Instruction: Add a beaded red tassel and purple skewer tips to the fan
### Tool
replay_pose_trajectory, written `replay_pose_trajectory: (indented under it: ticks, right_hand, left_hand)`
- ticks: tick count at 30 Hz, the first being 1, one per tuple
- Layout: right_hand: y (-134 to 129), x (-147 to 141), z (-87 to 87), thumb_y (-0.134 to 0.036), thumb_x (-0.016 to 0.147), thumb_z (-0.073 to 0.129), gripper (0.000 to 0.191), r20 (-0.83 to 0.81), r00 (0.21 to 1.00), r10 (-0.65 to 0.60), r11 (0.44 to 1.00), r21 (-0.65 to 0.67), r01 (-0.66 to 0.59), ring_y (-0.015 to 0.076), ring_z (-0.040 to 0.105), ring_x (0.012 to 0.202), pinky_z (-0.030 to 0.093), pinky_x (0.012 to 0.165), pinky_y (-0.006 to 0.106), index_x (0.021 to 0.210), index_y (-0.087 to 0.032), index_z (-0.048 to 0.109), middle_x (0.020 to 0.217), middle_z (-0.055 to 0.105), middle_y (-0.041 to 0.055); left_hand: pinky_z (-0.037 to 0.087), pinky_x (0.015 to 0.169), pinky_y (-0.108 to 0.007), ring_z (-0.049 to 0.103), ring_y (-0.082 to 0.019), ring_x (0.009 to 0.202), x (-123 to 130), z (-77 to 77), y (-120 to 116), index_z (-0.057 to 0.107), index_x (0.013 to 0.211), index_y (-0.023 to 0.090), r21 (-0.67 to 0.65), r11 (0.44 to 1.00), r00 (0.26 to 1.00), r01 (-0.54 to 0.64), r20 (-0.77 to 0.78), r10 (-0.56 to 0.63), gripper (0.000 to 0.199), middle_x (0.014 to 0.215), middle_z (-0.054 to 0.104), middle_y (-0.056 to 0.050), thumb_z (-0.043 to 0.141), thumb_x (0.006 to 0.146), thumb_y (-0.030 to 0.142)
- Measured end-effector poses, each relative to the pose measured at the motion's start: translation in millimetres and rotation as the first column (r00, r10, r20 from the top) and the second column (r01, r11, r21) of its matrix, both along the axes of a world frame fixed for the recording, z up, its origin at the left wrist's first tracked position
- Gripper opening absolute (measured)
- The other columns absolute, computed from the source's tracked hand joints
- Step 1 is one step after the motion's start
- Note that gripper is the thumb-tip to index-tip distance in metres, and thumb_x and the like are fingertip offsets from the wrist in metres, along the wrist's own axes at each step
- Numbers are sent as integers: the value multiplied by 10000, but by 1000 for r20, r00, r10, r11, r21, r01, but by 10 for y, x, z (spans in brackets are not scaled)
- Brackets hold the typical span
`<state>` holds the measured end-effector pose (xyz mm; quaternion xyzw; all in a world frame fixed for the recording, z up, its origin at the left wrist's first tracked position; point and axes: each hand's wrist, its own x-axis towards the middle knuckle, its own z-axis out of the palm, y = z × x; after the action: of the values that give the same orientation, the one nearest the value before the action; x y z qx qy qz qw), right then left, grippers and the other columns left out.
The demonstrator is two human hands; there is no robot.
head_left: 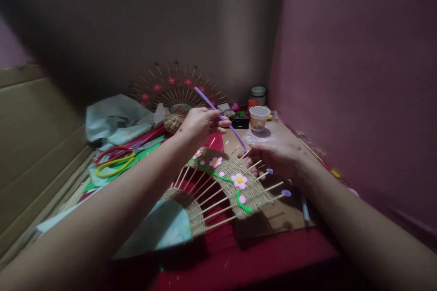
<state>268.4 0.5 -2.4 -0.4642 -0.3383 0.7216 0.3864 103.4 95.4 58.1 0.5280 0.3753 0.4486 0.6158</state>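
A woven fan [254, 191] of twine and thin sticks lies in front of me, with pink flowers and a green stem on its band. Purple pieces [286, 193] sit on two stick tips at its right edge. My left hand [205, 122] is above the fan, its fingers closed on a long purple strip [204, 97] that slants down to the right. The strip's lower end reaches my right hand [266, 159], whose fingers are pressed together around a stick tip at the band's upper right edge, partly hidden.
Behind stands another fan [172, 81] with pink flowers. A paper cup [259, 118] and a lidded jar [258, 94] are at the back right. Twine [173, 122], scissors [116, 163] and crumpled cloth [118, 116] lie left. Walls rise behind and right.
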Motion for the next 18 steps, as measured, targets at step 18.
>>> replay_pose_trajectory:
  ticks: [18]
  right_hand:
    - [38,-52,48,-175,748,604,113,11,995,-95,992,89,94,127,571,465,458,424,225,766,-92,678,575,656,78]
  left_hand:
    - [558,623,-273,632,-127,558,35,-73,-40,485,692,121,11,1000,998,-7,-64,7,192,601,614,-70,421,816,-10]
